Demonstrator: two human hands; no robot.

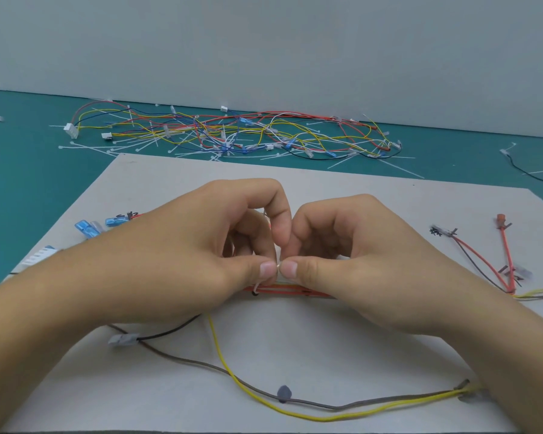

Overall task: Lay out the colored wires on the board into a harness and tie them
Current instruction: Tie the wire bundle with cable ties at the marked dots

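Centrally, left hand [201,245] and right hand [358,264] pinch white tie [257,286] over grey board [326,349].

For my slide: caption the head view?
Left hand and right hand pinch a white cable tie over orange wires on the board.

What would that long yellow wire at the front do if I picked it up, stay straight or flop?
Probably flop: the yellow wire lies in loose curves on the grey board, so it likely bends easily. It looks thin, so it should feel light. One end runs under the left hand, so it might tug back.
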